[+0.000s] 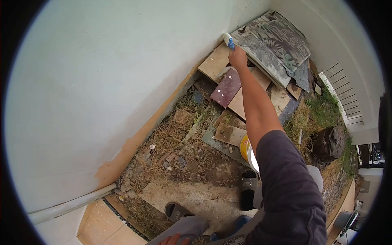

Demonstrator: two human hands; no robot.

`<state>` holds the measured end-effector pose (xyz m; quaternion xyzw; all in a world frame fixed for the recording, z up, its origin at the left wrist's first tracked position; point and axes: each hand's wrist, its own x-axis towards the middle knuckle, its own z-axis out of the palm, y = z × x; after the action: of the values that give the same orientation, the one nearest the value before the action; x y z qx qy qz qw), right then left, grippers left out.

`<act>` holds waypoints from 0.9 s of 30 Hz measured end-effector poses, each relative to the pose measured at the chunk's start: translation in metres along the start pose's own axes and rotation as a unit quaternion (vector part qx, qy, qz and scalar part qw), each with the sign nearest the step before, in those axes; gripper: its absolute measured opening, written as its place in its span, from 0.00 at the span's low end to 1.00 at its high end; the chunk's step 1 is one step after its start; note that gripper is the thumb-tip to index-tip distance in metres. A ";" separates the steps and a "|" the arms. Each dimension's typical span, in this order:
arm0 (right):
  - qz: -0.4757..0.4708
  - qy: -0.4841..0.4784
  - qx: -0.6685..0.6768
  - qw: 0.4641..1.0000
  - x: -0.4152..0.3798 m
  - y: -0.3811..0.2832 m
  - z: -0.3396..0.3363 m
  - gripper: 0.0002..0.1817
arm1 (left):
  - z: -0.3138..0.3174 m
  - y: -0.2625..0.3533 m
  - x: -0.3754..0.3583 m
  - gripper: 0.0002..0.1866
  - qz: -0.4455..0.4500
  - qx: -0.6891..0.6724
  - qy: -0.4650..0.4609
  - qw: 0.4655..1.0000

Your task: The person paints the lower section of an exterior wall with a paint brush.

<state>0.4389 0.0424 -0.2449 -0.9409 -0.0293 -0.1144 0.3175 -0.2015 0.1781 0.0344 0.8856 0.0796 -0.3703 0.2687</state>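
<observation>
My right hand (238, 58) is closed around the blue handle of a small paintbrush (227, 38), out at the end of my stretched arm. The brush's whitish head meets the lower part of the white wall (102, 73), just above a stack of tiles. Only the fingertips of my left hand (174, 240) show at the bottom edge, lying apart on my grey trouser leg. Below my right forearm stands a yellow and white paint bucket (246, 149), partly hidden by my sleeve.
Loose tiles (226, 87) and a stained patterned board (281, 41) lean along the wall. A bare tan strip (134, 143) runs along the wall's foot. A white pipe (73, 204), rubble, dry grass and a log (330, 143) lie around my sandals (249, 185).
</observation>
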 end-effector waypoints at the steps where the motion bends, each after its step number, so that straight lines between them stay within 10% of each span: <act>1: 0.001 0.005 -0.001 1.000 0.005 0.000 0.003 0.14 | -0.003 0.001 0.002 0.27 -0.003 -0.005 -0.003 1.000; 13: -0.084 0.029 0.158 0.983 -0.084 -0.021 0.054 0.15 | -0.011 0.016 0.015 0.28 -0.001 -0.003 0.023 1.000; 22: -0.138 -0.123 0.188 0.965 -0.254 -0.076 0.060 0.20 | -0.017 0.034 0.009 0.28 0.050 0.019 0.044 0.998; 27: -0.314 -0.413 0.141 0.843 -0.328 -0.079 0.051 0.22 | -0.022 0.043 0.005 0.27 0.074 0.017 0.052 0.996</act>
<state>0.1200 0.1423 -0.3144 -0.7863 -0.4679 0.1968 0.3523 -0.1698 0.1529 0.0618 0.9115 0.0212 -0.3041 0.2762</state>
